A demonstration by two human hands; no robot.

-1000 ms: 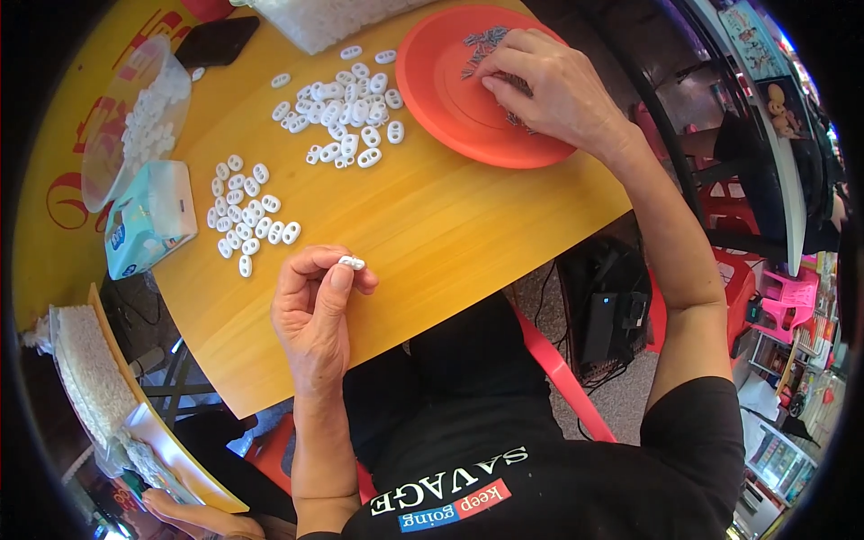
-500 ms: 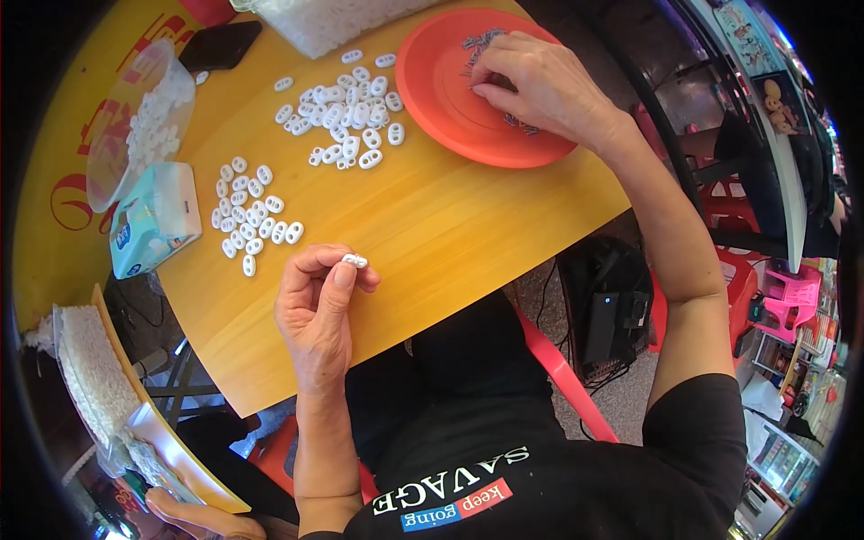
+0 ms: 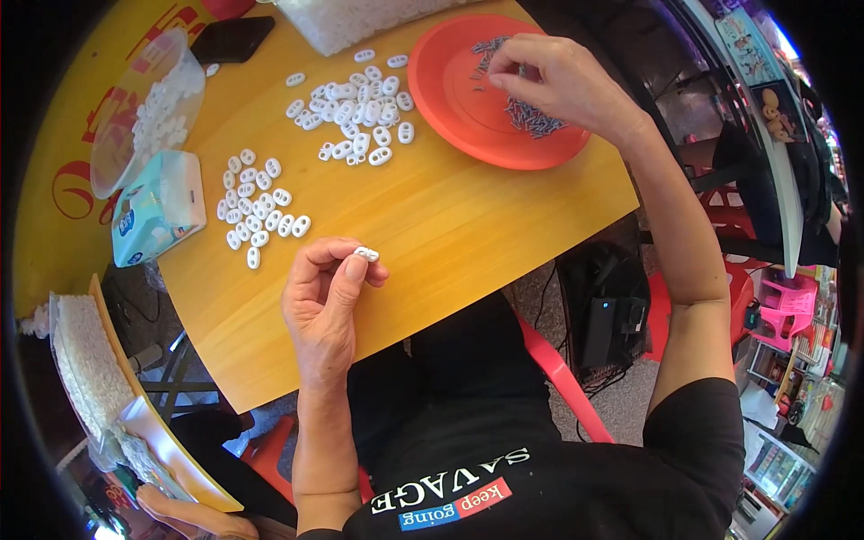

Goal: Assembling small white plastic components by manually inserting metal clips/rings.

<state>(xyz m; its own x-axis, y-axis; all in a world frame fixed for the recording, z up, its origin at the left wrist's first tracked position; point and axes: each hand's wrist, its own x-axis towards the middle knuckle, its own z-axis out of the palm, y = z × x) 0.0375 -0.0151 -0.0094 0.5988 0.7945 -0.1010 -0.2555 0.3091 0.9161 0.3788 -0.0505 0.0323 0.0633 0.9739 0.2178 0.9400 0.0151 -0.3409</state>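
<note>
Between thumb and fingers, my left hand pinches a small white oval plastic piece with two holes above the table's near edge. My right hand hovers over a round orange-red plate, thumb and fingertips closed together. Whatever those fingertips hold, if anything, is too small to make out. Small grey screws lie on the plate beneath and beside that hand. One larger heap of similar white pieces rests left of the plate. A smaller group of white pieces spreads beyond my left hand.
A blue tissue pack and a clear bowl of white pieces stand at the table's left side. At the back are a black phone and a clear container of white pieces. Another person's hand shows at lower left.
My right hand has shifted slightly right over the plate, uncovering more of the screws. My left hand still holds the white piece, and the whole view has shifted slightly.
</note>
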